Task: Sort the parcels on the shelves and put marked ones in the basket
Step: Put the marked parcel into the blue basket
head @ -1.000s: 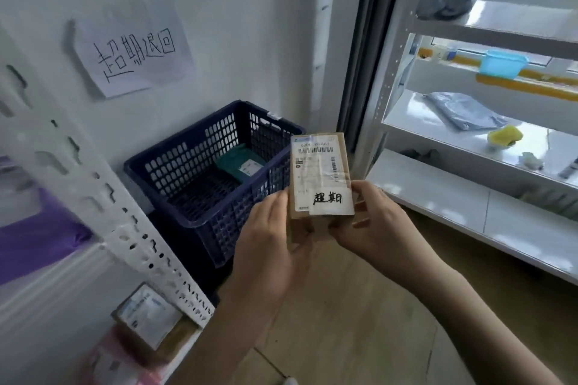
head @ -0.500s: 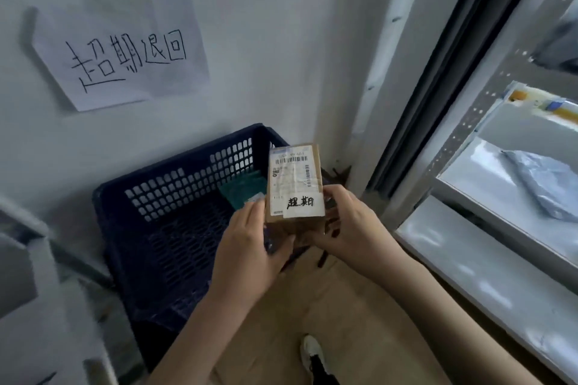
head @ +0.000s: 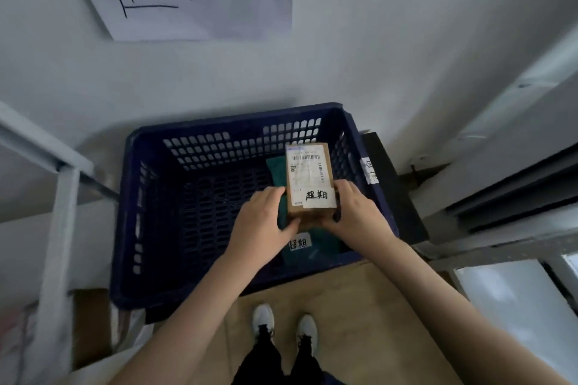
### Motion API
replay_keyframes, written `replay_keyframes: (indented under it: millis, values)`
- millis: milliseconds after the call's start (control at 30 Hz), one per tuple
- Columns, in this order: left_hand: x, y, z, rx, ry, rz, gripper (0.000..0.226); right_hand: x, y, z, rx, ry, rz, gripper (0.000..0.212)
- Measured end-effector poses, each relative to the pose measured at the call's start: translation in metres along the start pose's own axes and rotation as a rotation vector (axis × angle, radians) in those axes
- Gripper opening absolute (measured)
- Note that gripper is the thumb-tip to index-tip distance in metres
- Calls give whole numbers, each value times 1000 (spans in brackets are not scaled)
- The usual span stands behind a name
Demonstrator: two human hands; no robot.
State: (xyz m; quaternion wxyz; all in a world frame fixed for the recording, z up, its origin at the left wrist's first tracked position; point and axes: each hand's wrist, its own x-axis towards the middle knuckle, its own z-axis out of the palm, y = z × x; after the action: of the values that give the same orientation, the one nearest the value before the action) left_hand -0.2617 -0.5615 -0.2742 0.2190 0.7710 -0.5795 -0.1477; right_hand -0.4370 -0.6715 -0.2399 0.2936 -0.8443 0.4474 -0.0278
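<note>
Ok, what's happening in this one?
A person holds a small cardboard parcel with a handwritten marked label in both hands, left hand and right hand, over the dark blue basket. A green parcel, also marked, already lies inside. The cardboard one is not yet released.

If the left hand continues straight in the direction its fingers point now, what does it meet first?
The left hand already touches the cardboard parcel it points at. Past that, probably the green parcel lying in the basket; depth is unclear.

Head view looks steeply down, close above the basket [head: 200, 131].
</note>
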Motion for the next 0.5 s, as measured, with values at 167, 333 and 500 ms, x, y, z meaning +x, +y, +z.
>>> replay_keyframes:
  millis: [167,333,500]
  values:
    - [52,-26,36,-36,-121,-53,56,66,21,29,-32,-79,123,60]
    - [88,-40,77,-20,-190,-74,38,109,43,59,28,-83,285,50]
    - [108,-47,106,-19,-251,-96,39,129,59,76,30,-86,365,50]
